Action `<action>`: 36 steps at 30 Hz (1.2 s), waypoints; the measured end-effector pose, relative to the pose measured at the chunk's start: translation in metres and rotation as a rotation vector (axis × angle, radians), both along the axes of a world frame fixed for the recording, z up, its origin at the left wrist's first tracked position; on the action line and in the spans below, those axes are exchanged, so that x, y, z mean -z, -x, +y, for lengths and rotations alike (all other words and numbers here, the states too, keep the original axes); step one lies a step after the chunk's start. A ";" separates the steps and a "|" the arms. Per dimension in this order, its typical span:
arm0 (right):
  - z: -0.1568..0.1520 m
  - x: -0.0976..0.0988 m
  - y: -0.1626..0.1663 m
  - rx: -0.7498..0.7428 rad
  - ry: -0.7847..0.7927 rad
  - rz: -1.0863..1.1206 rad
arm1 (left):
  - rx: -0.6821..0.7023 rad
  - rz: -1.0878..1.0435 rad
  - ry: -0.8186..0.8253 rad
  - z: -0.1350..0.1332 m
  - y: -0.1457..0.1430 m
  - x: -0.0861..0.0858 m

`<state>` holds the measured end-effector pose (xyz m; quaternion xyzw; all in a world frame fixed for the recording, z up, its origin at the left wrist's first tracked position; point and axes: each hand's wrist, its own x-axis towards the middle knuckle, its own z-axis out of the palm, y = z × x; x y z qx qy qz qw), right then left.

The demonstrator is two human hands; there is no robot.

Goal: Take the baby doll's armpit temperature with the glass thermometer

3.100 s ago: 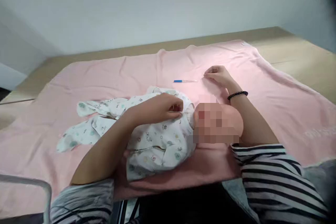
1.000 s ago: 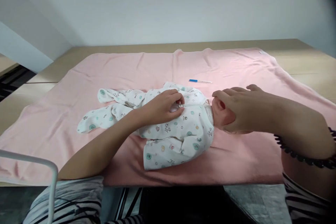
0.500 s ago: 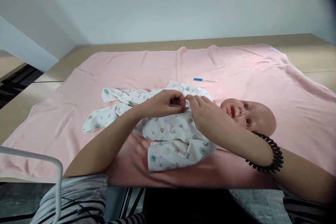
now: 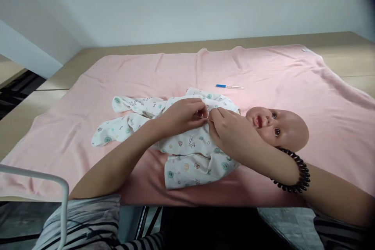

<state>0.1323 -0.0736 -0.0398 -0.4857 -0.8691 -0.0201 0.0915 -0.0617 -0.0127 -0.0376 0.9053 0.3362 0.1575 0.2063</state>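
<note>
A doll (image 4: 278, 129) lay on its back on a pink blanket (image 4: 146, 74) spread over a wooden worktop (image 4: 336, 39), head toward the right, dressed in a white printed romper (image 4: 190, 152) whose empty legs trailed off to the left. The left hand (image 4: 183, 116) and the right hand (image 4: 231, 133) met over the chest. The fingers (image 4: 199, 111) of each were pressed together, pinching the two front edges of the romper where they closed; whether a snap sat between them was too small to tell. The cloth looked thin, soft and limp. It would likely bunch and slide over the smooth body beneath, so a hold right at the hem of the opening, close to the fastener, seemed the surest. The doll itself appeared light and fairly rigid. A coiled black bracelet (image 4: 293, 172) circled the right wrist. Beyond the doll, well apart from the hands, a slim white stick (image 4: 230, 86) with a blue end lay on the blanket. A white metal rail (image 4: 43, 179) crossed the near left corner.
</note>
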 end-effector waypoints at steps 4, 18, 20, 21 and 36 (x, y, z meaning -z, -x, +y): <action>-0.002 0.007 0.003 -0.017 -0.045 -0.039 | 0.025 0.154 -0.306 -0.006 -0.003 0.003; -0.004 0.019 0.004 -0.064 -0.220 -0.021 | 0.107 0.225 -0.377 -0.002 -0.003 0.008; -0.004 0.018 0.005 -0.051 -0.187 -0.015 | 0.158 0.220 -0.306 -0.002 0.000 0.003; -0.003 0.018 0.005 -0.051 -0.181 -0.011 | 0.177 0.211 -0.268 -0.001 0.001 0.001; -0.001 0.026 0.004 -0.091 -0.246 0.199 | 0.165 0.276 0.120 -0.004 0.030 -0.035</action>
